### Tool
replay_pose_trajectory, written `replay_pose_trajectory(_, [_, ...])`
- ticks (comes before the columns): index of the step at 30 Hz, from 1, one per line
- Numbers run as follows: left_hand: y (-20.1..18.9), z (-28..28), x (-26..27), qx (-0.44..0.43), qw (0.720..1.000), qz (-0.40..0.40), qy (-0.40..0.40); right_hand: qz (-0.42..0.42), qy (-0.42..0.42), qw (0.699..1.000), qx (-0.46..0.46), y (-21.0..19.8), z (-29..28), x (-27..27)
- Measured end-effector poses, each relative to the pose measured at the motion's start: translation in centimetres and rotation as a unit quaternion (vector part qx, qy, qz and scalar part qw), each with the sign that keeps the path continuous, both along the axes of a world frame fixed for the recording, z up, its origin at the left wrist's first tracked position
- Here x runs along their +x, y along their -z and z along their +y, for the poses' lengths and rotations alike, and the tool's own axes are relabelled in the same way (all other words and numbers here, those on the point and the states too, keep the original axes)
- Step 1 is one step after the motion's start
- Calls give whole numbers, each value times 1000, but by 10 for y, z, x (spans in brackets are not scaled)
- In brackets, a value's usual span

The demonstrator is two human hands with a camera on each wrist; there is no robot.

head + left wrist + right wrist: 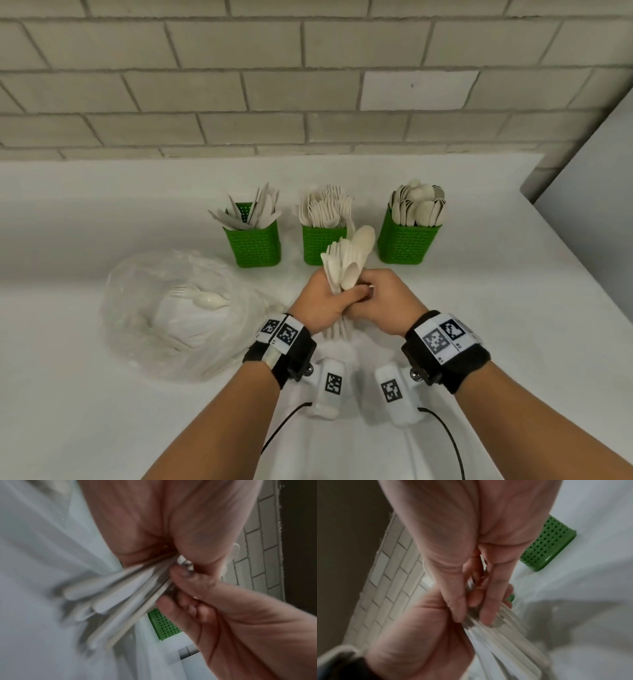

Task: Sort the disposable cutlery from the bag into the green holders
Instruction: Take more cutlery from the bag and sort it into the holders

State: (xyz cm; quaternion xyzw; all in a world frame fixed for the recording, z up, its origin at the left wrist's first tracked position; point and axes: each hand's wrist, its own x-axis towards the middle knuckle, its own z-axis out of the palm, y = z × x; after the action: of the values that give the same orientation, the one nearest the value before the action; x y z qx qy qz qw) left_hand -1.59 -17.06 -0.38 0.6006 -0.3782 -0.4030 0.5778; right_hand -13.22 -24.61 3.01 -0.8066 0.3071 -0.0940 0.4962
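Note:
My left hand (325, 301) grips a bundle of pale disposable cutlery (347, 263) upright above the white table, in front of the middle holder. Spoon bowls and fork tines stick up from the fist, and the handles (120, 596) fan out below it. My right hand (375, 294) meets the left and pinches pieces of the same bundle (503, 632) between thumb and fingers. Three green holders stand behind: knives in the left holder (255, 245), forks in the middle holder (320, 248), spoons in the right holder (407, 245). The clear plastic bag (178, 315) lies at the left with some cutlery inside.
A pale brick wall (308, 85) runs along the back of the table. The table's right edge (589, 274) slants beside a grey panel. Cables and white sensor units hang under both wrists near the front.

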Motion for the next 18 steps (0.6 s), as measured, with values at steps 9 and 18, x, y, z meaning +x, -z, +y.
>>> replay_pose_trajectory(9, [-31, 19, 8, -1, 992, 125, -23, -152, 118, 977, 87, -30, -17, -4])
replay_pose_trajectory(18, [-27, 21, -2, -11, 982, 181, -45, -255, 214, 942, 45, -40, -27, 12])
